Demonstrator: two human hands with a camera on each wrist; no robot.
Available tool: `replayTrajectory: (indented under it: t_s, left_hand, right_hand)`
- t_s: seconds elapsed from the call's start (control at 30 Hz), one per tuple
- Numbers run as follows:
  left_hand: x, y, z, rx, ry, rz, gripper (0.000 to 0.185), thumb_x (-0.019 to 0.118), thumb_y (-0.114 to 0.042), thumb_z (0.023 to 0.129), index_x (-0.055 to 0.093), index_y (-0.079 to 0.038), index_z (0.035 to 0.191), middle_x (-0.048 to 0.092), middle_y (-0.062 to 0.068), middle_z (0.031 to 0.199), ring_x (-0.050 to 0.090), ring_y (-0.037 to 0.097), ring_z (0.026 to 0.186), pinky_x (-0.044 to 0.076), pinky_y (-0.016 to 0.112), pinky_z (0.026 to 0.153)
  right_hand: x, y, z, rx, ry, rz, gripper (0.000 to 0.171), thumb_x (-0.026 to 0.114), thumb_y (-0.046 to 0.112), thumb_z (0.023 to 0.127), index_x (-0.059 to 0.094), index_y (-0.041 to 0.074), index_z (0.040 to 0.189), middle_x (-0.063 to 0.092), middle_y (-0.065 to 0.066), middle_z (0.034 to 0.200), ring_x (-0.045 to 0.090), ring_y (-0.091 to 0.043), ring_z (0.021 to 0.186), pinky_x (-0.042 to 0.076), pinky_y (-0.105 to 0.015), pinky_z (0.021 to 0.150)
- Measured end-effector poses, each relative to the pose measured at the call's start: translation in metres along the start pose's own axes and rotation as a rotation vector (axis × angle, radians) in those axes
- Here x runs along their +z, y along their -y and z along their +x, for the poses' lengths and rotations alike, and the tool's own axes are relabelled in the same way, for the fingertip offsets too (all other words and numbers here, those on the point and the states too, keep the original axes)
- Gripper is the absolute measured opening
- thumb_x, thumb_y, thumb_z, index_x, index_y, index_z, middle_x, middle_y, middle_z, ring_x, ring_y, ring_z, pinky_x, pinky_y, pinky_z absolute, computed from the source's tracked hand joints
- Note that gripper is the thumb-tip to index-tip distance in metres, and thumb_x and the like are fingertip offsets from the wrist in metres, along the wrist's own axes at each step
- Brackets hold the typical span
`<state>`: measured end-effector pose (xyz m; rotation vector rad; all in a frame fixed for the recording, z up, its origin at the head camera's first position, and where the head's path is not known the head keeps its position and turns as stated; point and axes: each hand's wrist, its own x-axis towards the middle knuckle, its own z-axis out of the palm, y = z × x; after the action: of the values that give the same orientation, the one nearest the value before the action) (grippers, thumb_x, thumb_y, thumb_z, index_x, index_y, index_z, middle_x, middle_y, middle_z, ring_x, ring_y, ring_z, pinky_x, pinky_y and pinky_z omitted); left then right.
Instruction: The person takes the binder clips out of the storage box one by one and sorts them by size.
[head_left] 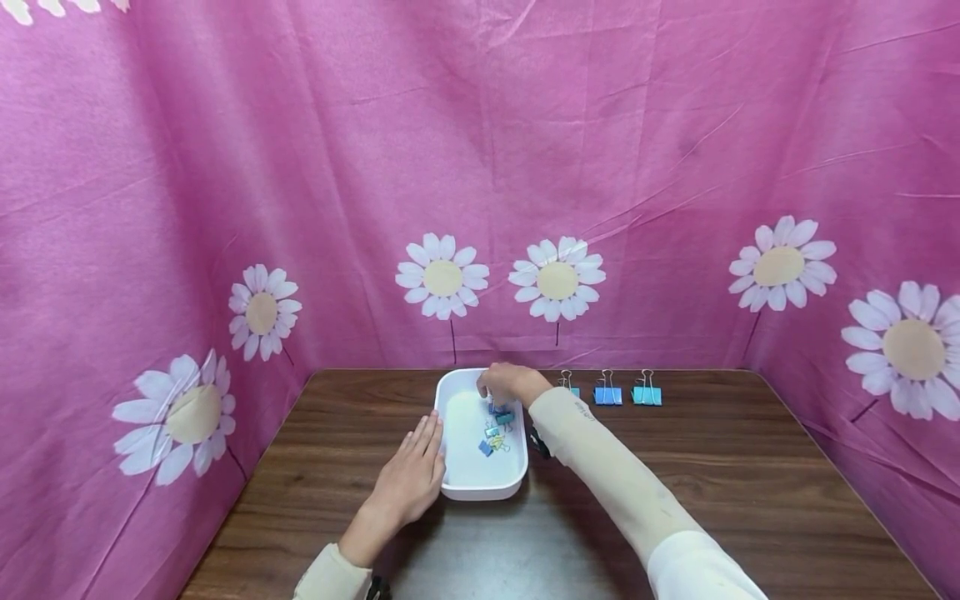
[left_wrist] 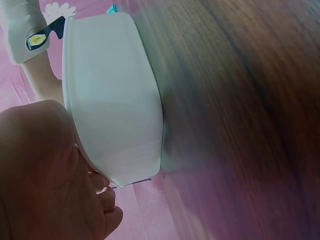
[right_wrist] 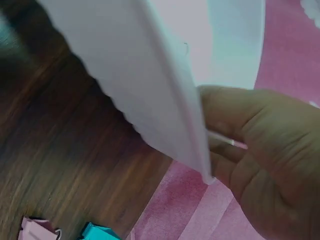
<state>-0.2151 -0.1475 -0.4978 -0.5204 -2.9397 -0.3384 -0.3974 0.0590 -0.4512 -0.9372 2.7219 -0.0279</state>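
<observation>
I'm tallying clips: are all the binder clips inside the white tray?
No, three binder clips sit on the table, right of the white tray.

A white rectangular plastic tray (head_left: 482,493) stands on a brown wood-grained table (head_left: 750,492), near its far edge. Multicoloured metal binder clips (head_left: 504,419) lie in the tray, toward its right side. The left hand (head_left: 409,472) touches the tray's left side; the right hand (head_left: 513,382) is over its far end. Right of the tray, three blue and teal metal clips (head_left: 608,396) sit in a row near the table's far edge. A pink flower-printed cloth (head_left: 495,158) hangs behind the table and on both sides.
</observation>
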Motion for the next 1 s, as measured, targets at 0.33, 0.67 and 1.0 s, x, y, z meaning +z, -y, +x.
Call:
replayTrajectory:
  t_s: [0.33, 0.67, 1.0]
  left_hand:
    - [0.000, -0.001, 0.000, 0.008, -0.011, 0.005, 0.054, 0.043, -0.019, 0.113, 0.040, 0.009, 0.159, 0.035, 0.022, 0.172, 0.035, 0.039, 0.160, 0.036, 0.053, 0.130]
    - [0.000, -0.001, 0.000, -0.002, -0.001, -0.003, 0.055, 0.042, -0.019, 0.113, 0.039, 0.008, 0.160, 0.033, 0.022, 0.173, 0.034, 0.038, 0.160, 0.036, 0.054, 0.130]
    - [0.002, 0.000, -0.001, 0.009, -0.030, 0.001, 0.054, 0.044, -0.018, 0.112, 0.041, 0.009, 0.159, 0.035, 0.023, 0.171, 0.036, 0.039, 0.159, 0.037, 0.054, 0.129]
  right_hand:
    - [-0.002, -0.002, -0.004, -0.066, -0.077, 0.000, 0.017, 0.072, 0.003, 0.096, 0.075, 0.015, 0.085, 0.068, 0.001, 0.086, 0.056, -0.011, 0.077, 0.052, -0.024, 0.072]
    - [-0.011, -0.006, -0.008, -0.044, -0.076, 0.090, 0.014, 0.076, 0.006, 0.094, 0.070, 0.016, 0.087, 0.066, 0.001, 0.086, 0.061, -0.015, 0.079, 0.052, -0.025, 0.070]
    - [-0.019, -0.023, -0.011, -0.150, -0.120, 0.200, 0.010, 0.079, 0.004, 0.091, 0.074, 0.013, 0.089, 0.068, 0.004, 0.084, 0.057, -0.011, 0.078, 0.050, -0.022, 0.071]
